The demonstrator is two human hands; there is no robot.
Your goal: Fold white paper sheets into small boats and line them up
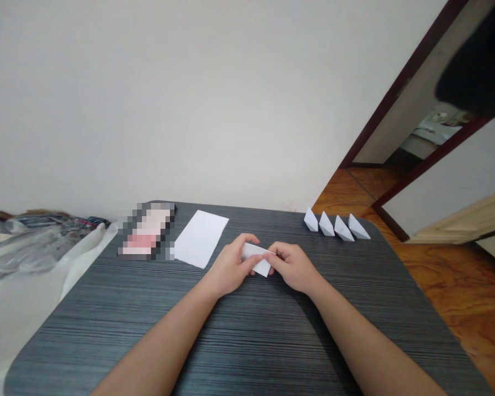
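A small folded piece of white paper (263, 268) is held between my two hands, above the middle of the dark table. My left hand (233, 267) grips its left side, the thumb lying across the front face. At the right end, my right hand (291, 265) pinches the paper's edge between thumb and fingers. The two thumb tips are close together on the paper. Some fingers of both hands are hidden behind it. Left of my hands lies a stack or sheet of flat white paper (202, 237).
Several folded white paper shapes (326, 224), like small boats, stand in a row at the table's back right. A pixelated phone-like object (148, 231) lies at the back left of the dark wood-grain table (247, 341). Plastic-covered items (37, 247) sit beyond the left edge.
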